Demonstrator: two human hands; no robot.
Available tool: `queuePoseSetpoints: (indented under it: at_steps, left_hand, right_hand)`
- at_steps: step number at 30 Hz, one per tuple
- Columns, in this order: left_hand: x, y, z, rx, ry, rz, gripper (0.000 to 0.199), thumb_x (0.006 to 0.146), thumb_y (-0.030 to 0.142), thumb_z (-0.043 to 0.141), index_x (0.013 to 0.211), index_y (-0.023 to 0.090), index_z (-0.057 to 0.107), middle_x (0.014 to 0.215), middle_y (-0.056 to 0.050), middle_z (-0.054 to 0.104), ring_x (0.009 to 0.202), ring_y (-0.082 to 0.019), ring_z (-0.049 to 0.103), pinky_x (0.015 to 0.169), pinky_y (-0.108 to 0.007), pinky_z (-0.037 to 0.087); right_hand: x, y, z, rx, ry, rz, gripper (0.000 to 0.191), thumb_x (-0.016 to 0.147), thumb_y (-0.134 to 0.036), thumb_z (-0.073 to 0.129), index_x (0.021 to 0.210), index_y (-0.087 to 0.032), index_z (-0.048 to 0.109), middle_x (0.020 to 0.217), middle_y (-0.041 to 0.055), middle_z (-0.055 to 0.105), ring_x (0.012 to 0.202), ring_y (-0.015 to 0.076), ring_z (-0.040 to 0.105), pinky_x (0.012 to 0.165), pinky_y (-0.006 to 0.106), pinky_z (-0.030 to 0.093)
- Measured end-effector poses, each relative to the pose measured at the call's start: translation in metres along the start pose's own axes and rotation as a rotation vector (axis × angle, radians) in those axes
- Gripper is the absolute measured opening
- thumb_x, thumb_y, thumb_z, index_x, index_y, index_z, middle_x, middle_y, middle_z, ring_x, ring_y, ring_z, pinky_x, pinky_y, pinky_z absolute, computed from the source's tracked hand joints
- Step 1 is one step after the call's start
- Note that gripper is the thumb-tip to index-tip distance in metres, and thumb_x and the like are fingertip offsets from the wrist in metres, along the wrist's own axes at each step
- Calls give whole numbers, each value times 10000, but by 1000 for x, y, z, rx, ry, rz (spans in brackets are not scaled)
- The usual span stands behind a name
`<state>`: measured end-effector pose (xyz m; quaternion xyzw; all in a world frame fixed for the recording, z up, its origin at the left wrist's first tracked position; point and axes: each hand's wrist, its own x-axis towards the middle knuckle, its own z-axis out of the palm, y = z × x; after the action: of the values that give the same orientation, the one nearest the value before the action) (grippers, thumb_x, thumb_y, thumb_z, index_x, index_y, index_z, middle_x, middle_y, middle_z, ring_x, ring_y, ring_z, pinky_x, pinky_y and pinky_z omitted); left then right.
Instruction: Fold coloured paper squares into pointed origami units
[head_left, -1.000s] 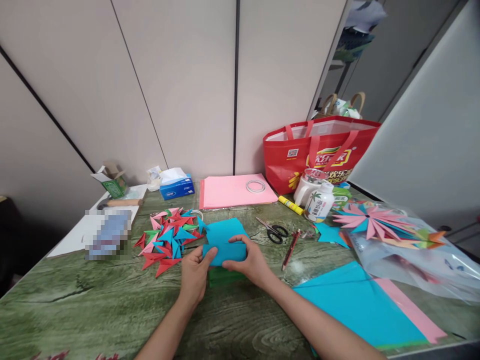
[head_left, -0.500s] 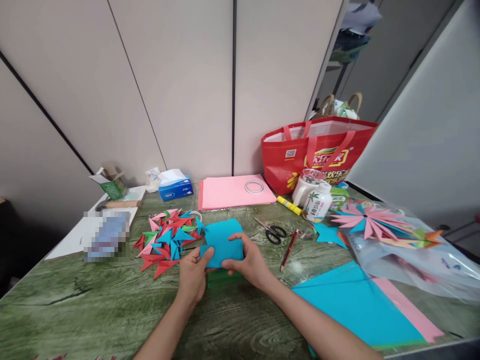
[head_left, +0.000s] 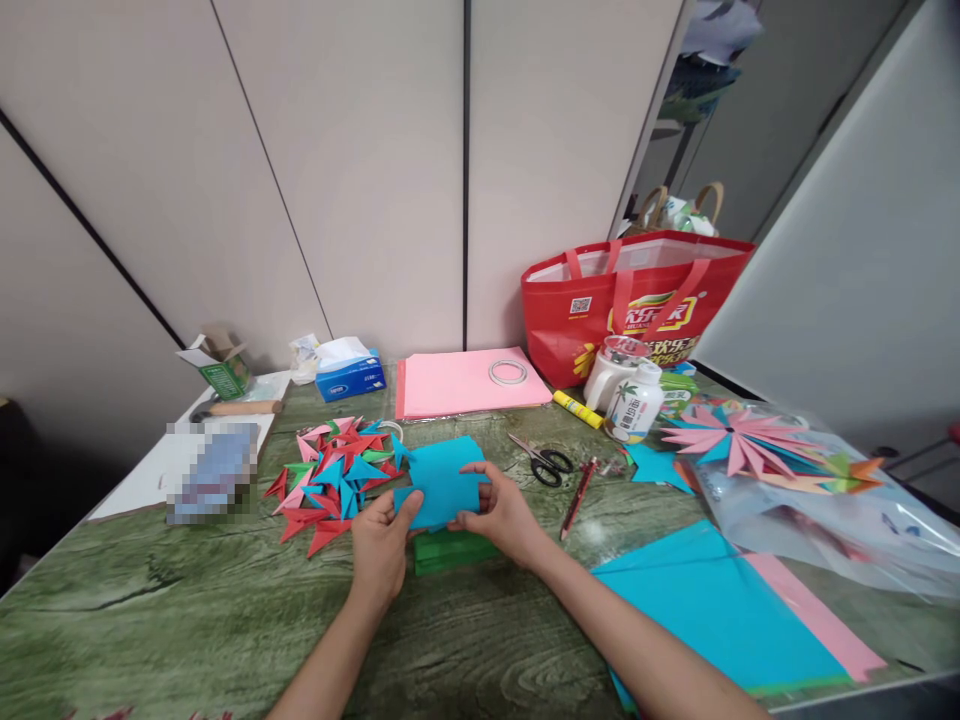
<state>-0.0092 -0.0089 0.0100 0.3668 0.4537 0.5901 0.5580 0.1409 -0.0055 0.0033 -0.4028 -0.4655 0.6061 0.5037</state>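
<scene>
Between my hands is a small blue sheet of paper (head_left: 436,502), held up above the table. My left hand (head_left: 384,535) pinches its left edge, thumb on top. My right hand (head_left: 504,518) grips its right edge between thumb and fingers. Just behind it lies more blue paper (head_left: 446,457), partly covered by the held sheet. Under and in front of the sheet a stack of green paper (head_left: 455,552) rests on the table. To the left sits a pile of folded red, blue, pink and green paper pieces (head_left: 341,475).
Scissors (head_left: 546,462), a pen (head_left: 579,498) and a glue stick (head_left: 577,409) lie to the right. Behind are pink sheets (head_left: 457,385), a tissue box (head_left: 350,379), a white bottle (head_left: 634,405) and a red bag (head_left: 559,325). Large blue sheets (head_left: 720,610) lie at front right.
Both hands have shifted slightly left and up with the blue sheet. More of the green stack now shows beneath it.
</scene>
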Motion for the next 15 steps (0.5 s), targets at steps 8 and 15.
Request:
queuePoseSetpoints:
  at_steps: [8,15]
  left_hand:
    - [-3,-6,2,60,57,152,153,600,264,692,670,136,644,565,23,635,535,-127,559,544,-244,473]
    - [5,3,-5,18,261,256,314,568,304,710,467,161,449,398,107,378,385,-47,362,417,-168,364]
  right_hand:
    - [4,4,1,65,53,-19,473,517,-141,644,908,-212,388,622,-77,565,569,134,610,578,331,548]
    - [13,0,-20,87,193,-66,459,496,-170,684,859,-188,405,632,-40,603,553,146,625,614,330,527]
